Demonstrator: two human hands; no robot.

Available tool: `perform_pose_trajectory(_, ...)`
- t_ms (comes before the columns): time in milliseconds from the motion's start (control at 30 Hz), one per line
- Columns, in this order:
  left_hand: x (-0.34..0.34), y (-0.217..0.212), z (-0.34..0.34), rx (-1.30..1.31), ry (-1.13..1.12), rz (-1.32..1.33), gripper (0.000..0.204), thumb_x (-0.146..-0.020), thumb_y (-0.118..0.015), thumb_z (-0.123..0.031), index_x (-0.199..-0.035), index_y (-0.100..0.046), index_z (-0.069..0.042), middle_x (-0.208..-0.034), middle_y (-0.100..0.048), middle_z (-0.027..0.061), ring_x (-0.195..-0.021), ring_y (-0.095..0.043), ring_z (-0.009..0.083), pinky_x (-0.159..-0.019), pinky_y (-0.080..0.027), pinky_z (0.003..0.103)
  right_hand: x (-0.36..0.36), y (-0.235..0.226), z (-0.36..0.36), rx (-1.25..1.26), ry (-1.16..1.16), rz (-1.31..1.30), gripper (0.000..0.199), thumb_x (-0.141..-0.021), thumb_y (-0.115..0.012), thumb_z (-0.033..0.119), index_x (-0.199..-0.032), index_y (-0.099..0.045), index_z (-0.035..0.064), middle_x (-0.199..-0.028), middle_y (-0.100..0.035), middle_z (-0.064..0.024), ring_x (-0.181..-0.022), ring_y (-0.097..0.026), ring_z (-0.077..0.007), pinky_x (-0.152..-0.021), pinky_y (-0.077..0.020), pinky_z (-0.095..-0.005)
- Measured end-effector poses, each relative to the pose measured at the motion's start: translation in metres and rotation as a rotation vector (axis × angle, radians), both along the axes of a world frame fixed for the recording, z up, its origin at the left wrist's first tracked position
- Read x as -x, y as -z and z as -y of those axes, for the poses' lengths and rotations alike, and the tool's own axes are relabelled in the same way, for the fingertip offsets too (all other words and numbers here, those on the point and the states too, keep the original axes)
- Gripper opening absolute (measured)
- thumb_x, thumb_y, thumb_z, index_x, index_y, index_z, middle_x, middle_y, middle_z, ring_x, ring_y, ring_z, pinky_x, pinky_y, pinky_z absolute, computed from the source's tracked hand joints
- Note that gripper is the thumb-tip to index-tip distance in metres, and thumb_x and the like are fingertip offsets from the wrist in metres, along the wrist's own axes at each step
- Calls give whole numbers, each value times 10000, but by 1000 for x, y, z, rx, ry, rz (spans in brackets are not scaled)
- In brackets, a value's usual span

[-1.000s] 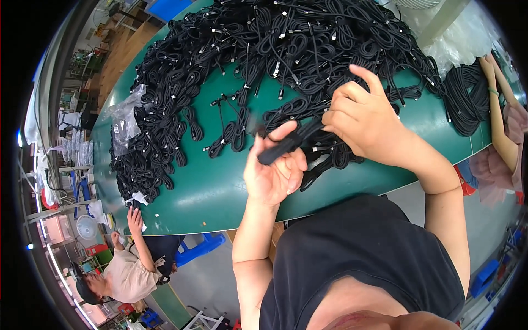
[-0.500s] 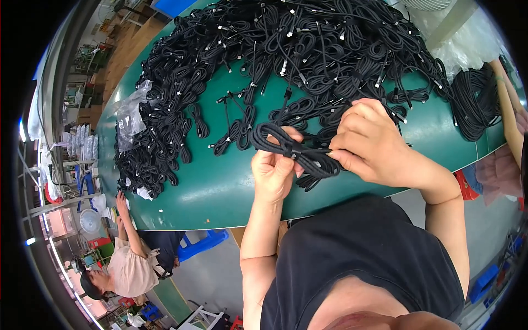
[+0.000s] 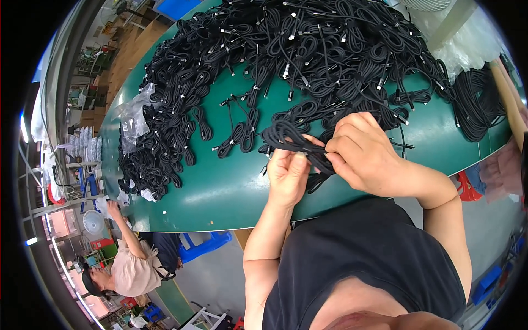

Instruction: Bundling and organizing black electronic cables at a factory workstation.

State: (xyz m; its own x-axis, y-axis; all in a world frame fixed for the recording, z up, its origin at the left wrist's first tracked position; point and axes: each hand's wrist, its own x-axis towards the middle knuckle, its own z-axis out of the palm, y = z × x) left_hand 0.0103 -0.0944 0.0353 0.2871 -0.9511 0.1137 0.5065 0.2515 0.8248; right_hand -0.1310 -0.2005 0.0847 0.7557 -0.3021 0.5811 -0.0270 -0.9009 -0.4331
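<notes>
A coiled black cable (image 3: 286, 135) is held just above the near side of the green table. My left hand (image 3: 289, 173) grips the bundle from below, thumb on top near its middle. From the right, my right hand (image 3: 363, 154) pinches the bundle's middle with thumb and fingertips; what exactly the fingertips hold there is hidden. Beyond my hands lies a large heap of similar coiled black cables (image 3: 308, 49) with pale metal connector ends. Two looser bundles (image 3: 239, 137) rest on the table to the left of my hands.
The green table (image 3: 187, 203) curves across the view. A clear plastic bag (image 3: 133, 124) lies by the heap's left side. A thick black cable coil (image 3: 476, 104) sits at the right, near another person's arm (image 3: 509, 99). A co-worker (image 3: 135, 264) is at the far left, beside a blue stool (image 3: 206, 246).
My left hand and the cable bundle have shifted slightly right. My right hand has moved a little down, its fingers now nearer the bundle's middle. The co-worker's arm has also moved.
</notes>
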Motion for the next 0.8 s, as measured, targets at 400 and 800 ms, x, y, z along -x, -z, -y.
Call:
perform_pose_trajectory(400, -16, -15, -2, -135, 301, -150, 401, -890, -478, -306, -1111, -458, 27, -826, -578, 179, -681, -597, 246, -626, -493, 298, -1, -28, 27, 51, -71, 1, 446, -777, -614, 291, -1149, -511, 67, -1246, -470, -126, -1133, -443, -312, -912, -340, -416)
perform_pose_trajectory(800, -34, 1, -7, -23, 37, -362, 600, -786, -669, -290, -1225, -413, 30, -1055, -570, 131, -781, -559, 168, -625, -472, 248, -20, 6, 30, -129, -283, 145, 207, -753, -603, 88, -944, -561, 17, -899, -526, -111, -718, -556, -263, -624, -470, -336)
